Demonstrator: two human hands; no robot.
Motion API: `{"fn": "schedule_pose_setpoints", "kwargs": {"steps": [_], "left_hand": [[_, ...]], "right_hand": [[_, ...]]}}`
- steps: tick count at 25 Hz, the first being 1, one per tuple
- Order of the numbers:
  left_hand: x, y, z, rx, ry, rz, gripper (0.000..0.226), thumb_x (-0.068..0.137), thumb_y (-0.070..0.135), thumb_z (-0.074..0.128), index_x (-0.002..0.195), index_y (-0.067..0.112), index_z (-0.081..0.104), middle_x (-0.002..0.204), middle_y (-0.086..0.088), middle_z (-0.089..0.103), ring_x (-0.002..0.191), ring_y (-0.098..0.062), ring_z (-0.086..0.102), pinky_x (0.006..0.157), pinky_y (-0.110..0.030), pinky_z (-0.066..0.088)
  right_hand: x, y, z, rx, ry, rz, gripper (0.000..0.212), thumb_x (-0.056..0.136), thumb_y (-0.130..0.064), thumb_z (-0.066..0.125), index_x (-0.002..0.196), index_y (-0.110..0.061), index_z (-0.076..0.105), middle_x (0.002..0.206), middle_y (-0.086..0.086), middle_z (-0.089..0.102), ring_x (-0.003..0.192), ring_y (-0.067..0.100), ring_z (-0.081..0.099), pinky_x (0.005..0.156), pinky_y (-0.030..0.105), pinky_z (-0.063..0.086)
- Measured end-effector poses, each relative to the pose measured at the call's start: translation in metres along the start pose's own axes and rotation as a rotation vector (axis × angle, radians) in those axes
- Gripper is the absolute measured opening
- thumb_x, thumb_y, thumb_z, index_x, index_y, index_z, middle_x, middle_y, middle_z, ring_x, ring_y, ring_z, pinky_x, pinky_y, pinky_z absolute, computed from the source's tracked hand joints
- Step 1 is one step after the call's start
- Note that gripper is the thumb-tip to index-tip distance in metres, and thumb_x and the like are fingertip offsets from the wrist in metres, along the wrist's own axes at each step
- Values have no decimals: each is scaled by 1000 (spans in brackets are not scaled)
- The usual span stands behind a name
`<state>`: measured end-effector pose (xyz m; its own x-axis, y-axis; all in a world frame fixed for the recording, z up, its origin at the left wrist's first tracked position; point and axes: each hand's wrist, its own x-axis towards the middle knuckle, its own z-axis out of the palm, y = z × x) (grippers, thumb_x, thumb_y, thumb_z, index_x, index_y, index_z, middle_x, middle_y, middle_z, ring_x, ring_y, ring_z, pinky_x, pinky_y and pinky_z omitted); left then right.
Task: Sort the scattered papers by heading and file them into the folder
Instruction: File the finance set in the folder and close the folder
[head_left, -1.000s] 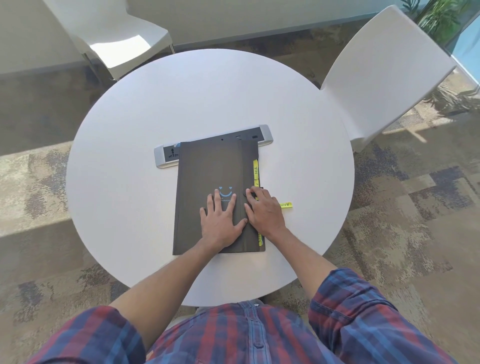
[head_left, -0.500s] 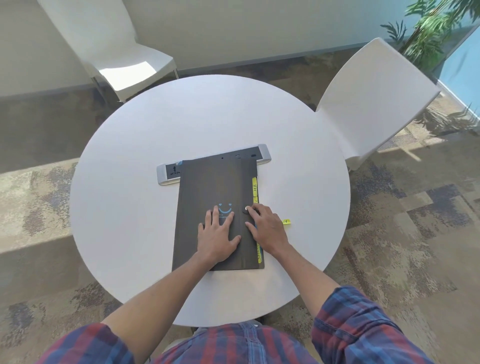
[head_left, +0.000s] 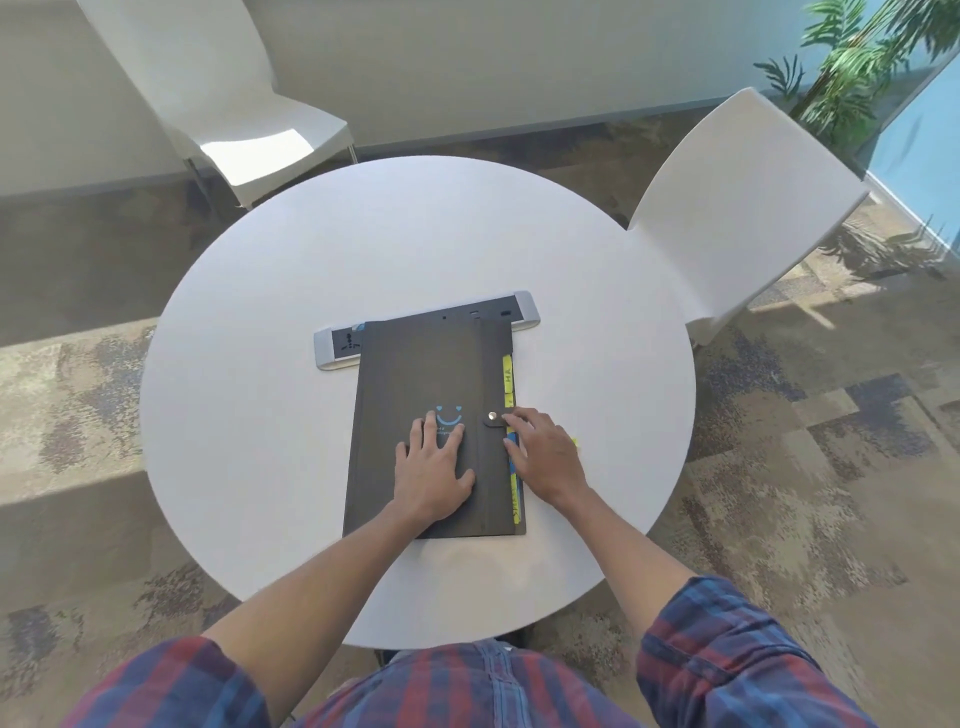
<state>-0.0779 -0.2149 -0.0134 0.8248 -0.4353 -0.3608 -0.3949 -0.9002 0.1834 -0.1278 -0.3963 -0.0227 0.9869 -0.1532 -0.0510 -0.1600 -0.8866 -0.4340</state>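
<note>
A dark grey folder lies closed on the round white table, with a blue smile mark on its cover. Its strap and metal snap button sit at the right edge. Yellow index tabs stick out along that edge. My left hand rests flat on the cover, fingers straight. My right hand lies at the folder's right edge just right of the snap, fingers relaxed and partly over the tabs. A small yellow slip peeks out from behind my right hand. No loose papers are in sight.
A grey power strip lies across the table under the folder's far end. Two white chairs stand around the table, one at the far left and one at the right. A green plant fills the far right corner.
My right hand has slid off the snap to the right, so the button now shows. My left hand stays flat on the cover. The camera has tilted up.
</note>
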Motion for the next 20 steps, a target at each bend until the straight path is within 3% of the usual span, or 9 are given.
{"fn": "schedule_pose_setpoints", "kwargs": {"steps": [3, 7, 13, 18, 20], "left_hand": [[-2, 7, 4, -8, 40, 5, 71, 92, 55, 45, 153, 23, 27, 163, -14, 10, 151, -31, 6, 116, -47, 24], [-5, 19, 11, -13, 52, -7, 76, 90, 63, 45, 151, 19, 30, 163, -16, 12, 150, -30, 9, 114, -46, 24], [-5, 34, 15, -18, 33, -78, 97, 82, 78, 42, 154, 17, 22, 163, -18, 8, 150, -33, 5, 115, -50, 24], [-1, 43, 15, -21, 46, -112, 101, 80, 80, 42, 155, 16, 19, 163, -19, 7, 151, -33, 3, 116, -52, 20], [1, 45, 16, -23, 43, -113, 98, 82, 77, 43, 154, 15, 20, 163, -19, 7, 151, -34, 2, 116, -53, 19]], "right_hand": [[-6, 14, -6, 83, 59, 137, 27, 97, -14, 52, 118, -17, 70, 119, -1, 67, 106, 22, 62, 87, 34, 47], [-15, 37, -17, 47, -28, 236, 30, 96, -17, 54, 123, -16, 68, 127, 1, 62, 116, 22, 56, 94, 36, 44], [-25, 52, -22, 30, -141, 259, 38, 91, -16, 57, 128, -16, 64, 129, 2, 57, 116, 26, 55, 93, 37, 46], [-23, 57, -25, 7, -140, 198, 17, 92, -18, 60, 104, -18, 71, 116, -1, 61, 110, 20, 54, 92, 33, 35], [-21, 61, -28, 12, -154, 177, 17, 93, -17, 59, 105, -18, 72, 117, -2, 60, 113, 18, 51, 94, 34, 32]]}}
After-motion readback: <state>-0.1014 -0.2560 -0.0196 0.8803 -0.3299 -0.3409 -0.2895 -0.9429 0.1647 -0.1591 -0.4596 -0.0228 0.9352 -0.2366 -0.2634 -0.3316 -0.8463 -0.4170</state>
